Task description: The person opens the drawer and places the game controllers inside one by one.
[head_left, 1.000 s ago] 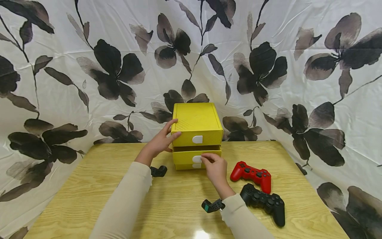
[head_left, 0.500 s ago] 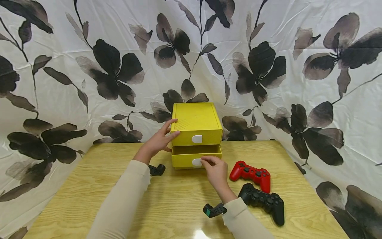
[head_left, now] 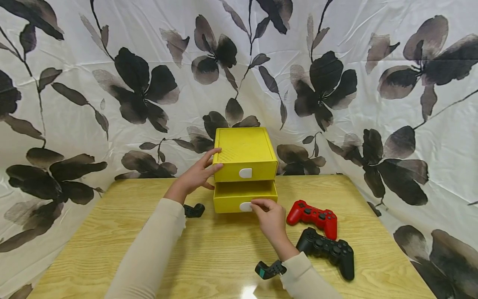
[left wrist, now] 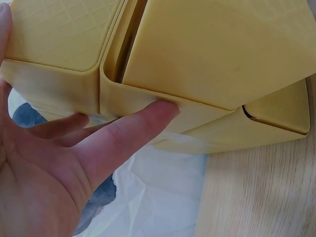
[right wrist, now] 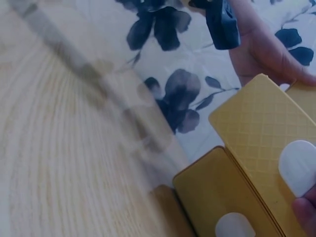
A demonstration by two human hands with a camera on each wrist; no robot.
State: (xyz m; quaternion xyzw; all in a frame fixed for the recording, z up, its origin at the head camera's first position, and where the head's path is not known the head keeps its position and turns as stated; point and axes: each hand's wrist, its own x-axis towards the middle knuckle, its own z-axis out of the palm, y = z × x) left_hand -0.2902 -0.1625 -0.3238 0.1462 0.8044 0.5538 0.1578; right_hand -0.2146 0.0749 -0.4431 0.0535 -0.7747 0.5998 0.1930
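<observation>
A yellow drawer unit (head_left: 244, 145) stands at the back of the wooden table. Below its top drawer, a yellow drawer (head_left: 229, 205) is pulled out toward me, its visible inside bare. My right hand (head_left: 270, 220) pinches that drawer's white tab (head_left: 245, 207); in the right wrist view only fingertips (right wrist: 305, 213) show at the tab's edge. My left hand (head_left: 194, 176) rests with spread, mostly straight fingers against the unit's left side, one fingertip at the top edge. In the left wrist view, a finger (left wrist: 133, 133) presses along the side wall. Another drawer front (right wrist: 212, 197) shows beneath the pulled one.
A red game controller (head_left: 313, 218) lies right of the unit, with a black game controller (head_left: 326, 251) nearer me, close to my right forearm. A white cloth with dark flowers (head_left: 336, 124) hangs directly behind the table (head_left: 130, 232).
My right hand has drawn the drawer farther out toward me, widening the gap beneath the top drawer and hiding the tab below. My left hand keeps its place on the unit.
</observation>
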